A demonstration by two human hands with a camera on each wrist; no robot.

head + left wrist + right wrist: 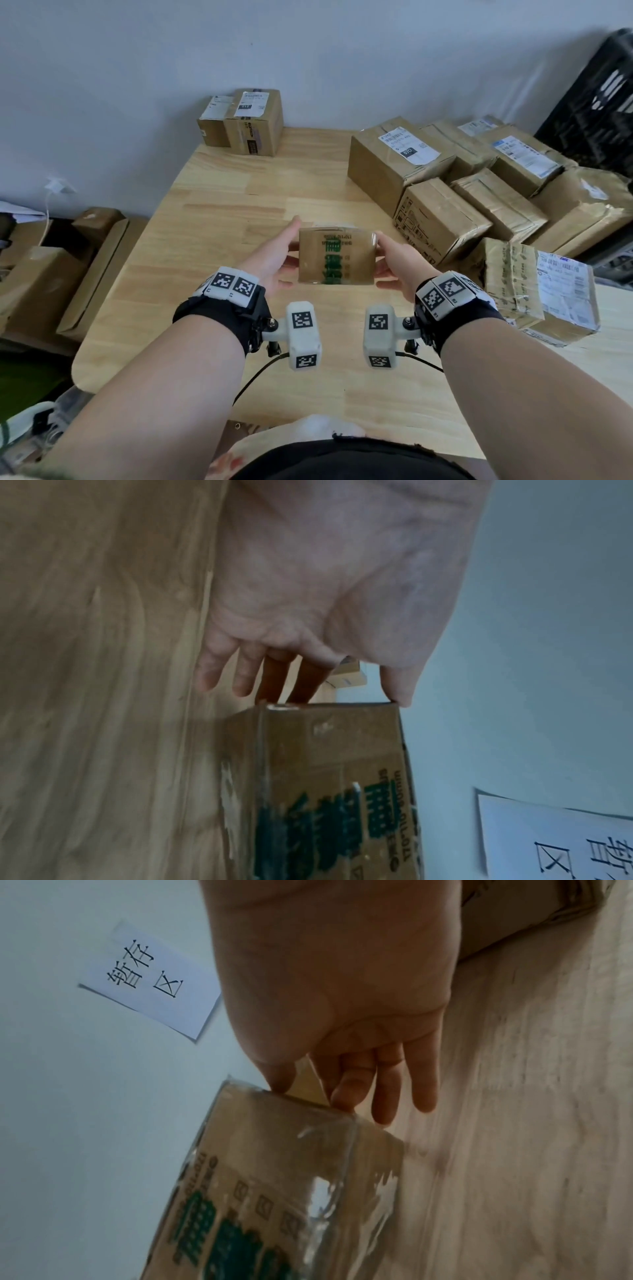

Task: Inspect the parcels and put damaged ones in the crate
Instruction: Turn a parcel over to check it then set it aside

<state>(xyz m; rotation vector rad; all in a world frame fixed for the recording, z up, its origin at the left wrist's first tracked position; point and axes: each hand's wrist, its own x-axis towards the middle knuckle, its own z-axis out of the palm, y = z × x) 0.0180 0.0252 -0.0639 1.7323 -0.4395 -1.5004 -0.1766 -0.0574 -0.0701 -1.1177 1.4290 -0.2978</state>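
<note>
The small parcel (pixel 336 257) is held up between the two hands, above the middle of the tabletop (pixel 219 192), a little toward the near edge. The left hand (pixel 279 258) presses on its left end and the right hand (pixel 397 265) on its right end, so its long axis runs from left to right, across the person's body. In both wrist views only the thumb and the first fingers pinch the end faces; the other fingers (pixel 222 669) stand free and almost straight. The face with green print is turned toward the head camera, and glossy tape (pixel 329 1191) covers it.

The black crate (pixel 596 102) stands beyond the far right corner of the tabletop, behind the pile of brown parcels (pixel 445 178). It therefore lies to the right of the hands, and the right hand is the nearer one. If this parcel is judged damaged, I think it must travel right and over the pile. I see no clear damage on the faces shown.
</note>
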